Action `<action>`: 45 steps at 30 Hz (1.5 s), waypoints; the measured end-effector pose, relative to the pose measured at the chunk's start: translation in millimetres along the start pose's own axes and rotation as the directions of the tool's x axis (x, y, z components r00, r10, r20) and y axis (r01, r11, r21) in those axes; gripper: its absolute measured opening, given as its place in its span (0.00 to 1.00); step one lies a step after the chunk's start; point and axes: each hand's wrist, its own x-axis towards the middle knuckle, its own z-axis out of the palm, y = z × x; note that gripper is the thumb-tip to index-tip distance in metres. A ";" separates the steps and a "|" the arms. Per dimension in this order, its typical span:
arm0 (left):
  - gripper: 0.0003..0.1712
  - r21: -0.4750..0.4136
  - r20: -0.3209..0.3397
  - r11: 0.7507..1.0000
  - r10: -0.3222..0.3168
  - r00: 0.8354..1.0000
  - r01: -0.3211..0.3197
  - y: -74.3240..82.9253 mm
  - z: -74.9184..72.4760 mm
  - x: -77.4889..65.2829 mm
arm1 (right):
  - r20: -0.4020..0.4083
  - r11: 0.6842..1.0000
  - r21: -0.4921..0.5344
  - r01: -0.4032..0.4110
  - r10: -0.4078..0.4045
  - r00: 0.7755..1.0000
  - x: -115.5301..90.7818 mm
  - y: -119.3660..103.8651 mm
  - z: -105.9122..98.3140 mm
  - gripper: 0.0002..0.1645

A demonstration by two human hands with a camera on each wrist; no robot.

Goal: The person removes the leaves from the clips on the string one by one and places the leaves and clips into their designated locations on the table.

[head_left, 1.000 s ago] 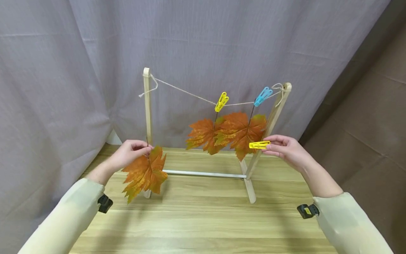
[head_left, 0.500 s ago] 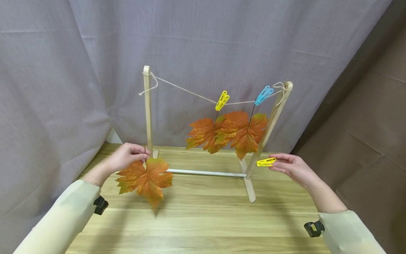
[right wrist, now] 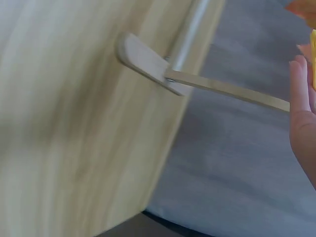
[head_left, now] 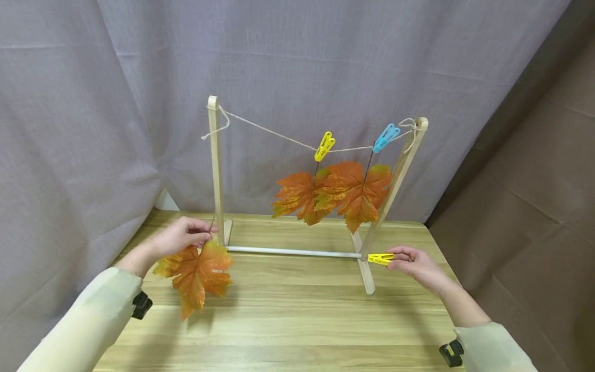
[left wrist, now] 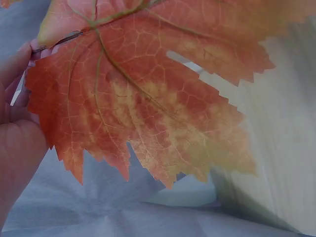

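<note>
Wooden frame (head_left: 216, 175) and string (head_left: 350, 149) between left grip (head_left: 186, 235), closed on orange leaf (head_left: 197, 276), and right grip (head_left: 416, 266), closed on yellow clothespin (head_left: 379, 259).

The lowest leaf (head_left: 198, 278) is orange, mottled with yellow and veined paler. The lowest clothespin (head_left: 378, 257) is yellow, the back curtain (head_left: 297, 62) greyish, the table (head_left: 297, 320) pale, streaked wood.

Left hand (head_left: 182, 237) and right hand (head_left: 417, 266) pinch, the hands well apart.
</note>
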 end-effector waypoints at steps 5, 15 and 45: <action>0.16 -0.005 0.031 1.000 0.012 0.999 -0.012 -11.9 5.3 -0.4 | -0.064 0.998 -0.056 -0.037 0.033 0.997 -0.8 21.9 4.8 0.31; 0.18 -0.005 0.086 1.000 0.001 0.996 -0.001 -37.8 16.8 -6.7 | -0.114 0.992 -0.056 -0.110 0.103 0.988 -6.1 62.3 16.3 0.33; 0.17 -0.063 0.071 0.997 -0.045 0.996 0.050 -101.4 92.3 -6.7 | -0.192 0.974 -0.121 -0.191 0.166 0.967 -6.7 125.8 48.7 0.26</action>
